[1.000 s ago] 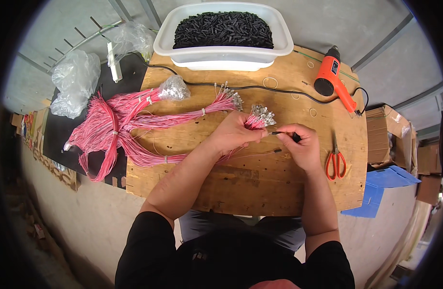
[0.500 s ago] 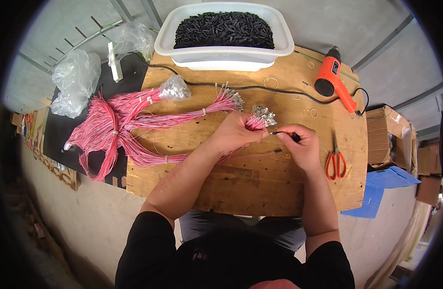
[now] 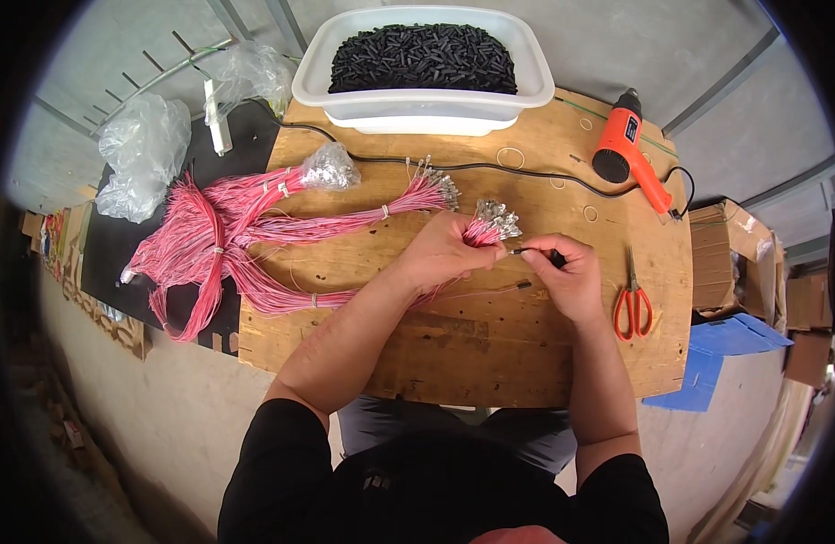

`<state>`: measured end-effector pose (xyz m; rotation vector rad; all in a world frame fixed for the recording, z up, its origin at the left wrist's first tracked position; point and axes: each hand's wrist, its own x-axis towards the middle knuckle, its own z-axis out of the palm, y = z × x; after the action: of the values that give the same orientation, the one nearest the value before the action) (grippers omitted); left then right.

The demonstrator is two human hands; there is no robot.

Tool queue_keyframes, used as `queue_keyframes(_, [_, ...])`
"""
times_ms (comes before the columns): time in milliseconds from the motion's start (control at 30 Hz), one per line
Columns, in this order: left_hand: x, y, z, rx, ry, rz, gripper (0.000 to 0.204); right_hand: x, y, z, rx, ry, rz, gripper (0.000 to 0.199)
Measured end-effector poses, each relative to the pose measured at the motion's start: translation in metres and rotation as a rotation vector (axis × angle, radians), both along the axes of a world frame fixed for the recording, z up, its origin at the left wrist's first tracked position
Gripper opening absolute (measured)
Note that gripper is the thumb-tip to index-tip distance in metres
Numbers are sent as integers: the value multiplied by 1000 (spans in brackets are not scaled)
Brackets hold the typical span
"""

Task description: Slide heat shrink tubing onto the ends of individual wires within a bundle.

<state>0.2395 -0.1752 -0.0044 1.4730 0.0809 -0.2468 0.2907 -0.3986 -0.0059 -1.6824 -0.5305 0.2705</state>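
Pink wire bundle, tipped with metal terminals, held in the closed left hand over the middle of the wooden board. The right hand pinches a small black sleeve at a wire end; the part inside the fingers is hidden. More pink bundles trail left. Far: a white tub of black pieces. Right: an orange heat gun and red scissors. Since the earlier frame, both hands have stayed in place.
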Motion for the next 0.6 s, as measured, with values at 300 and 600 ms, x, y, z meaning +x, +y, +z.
queue_keyframes(300, [0,3,-1,-26,68,14,22,5,-2,-3,39,65,-47,6])
queue_keyframes(600, [2,1,-5,-35,81,32,18,9,-6,4,451,853,79,22])
